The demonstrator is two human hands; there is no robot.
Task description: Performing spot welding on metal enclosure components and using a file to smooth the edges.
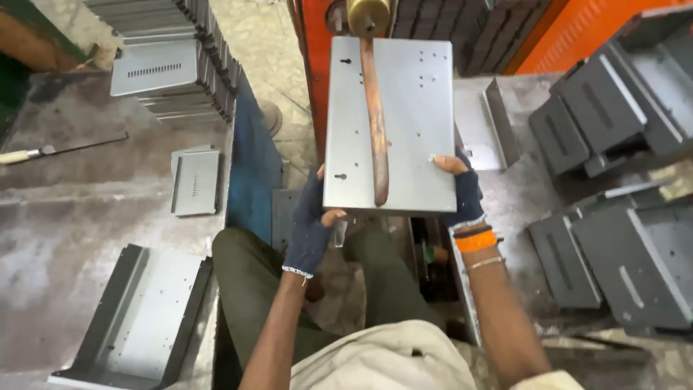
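A grey perforated metal panel (415, 123) is held level under a copper electrode arm (375, 123), its near corners gripped by the gloved left hand (312, 227) and right hand (462, 191), fingers closed around the edge. Another folded panel (141, 318) is seen on the left table (65, 231), with stacked housings (621, 108) at right.

worn steel benches (86, 209), speckled concrete floor (260, 36)

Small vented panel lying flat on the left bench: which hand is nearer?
Left. The left hand grips the near-left corner of the held grey sheet-metal panel, just right of the small vented panel. The right hand holds the sheet's near-right corner, farther away.
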